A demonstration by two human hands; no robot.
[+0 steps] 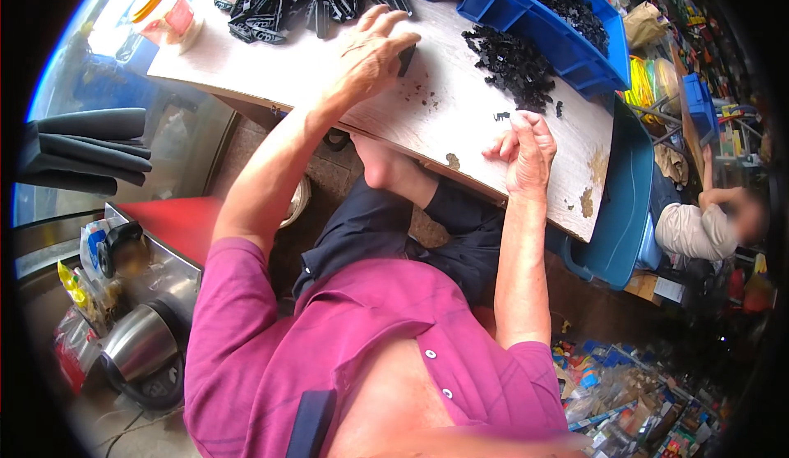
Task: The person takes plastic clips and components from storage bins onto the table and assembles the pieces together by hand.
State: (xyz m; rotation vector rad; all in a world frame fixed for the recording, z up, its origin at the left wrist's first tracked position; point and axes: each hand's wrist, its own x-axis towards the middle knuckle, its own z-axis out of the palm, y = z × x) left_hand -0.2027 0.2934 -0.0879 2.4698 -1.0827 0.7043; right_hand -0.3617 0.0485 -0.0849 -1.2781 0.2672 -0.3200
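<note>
My left hand [371, 57] is at the far edge of the table, beside a heap of long black plastic parts [288, 2]. Its fingers bend around one black plastic part [407, 59], whose end sticks out below the thumb. Closer to me on the right, my right hand [526, 150] has thumb and forefinger pressed together. A small black piece [501, 116] shows right at those fingertips; whether they grip it is unclear. Just beyond lies a pile of small black plastic pieces [514, 64].
The worn white table [444, 129] has chipped patches near its right corner. Blue bins [493, 10] with more black pieces stand behind. A jar with an orange lid [164, 18] sits far left. A teal tub [612, 236] is right of the table; another person [699, 228] is beyond.
</note>
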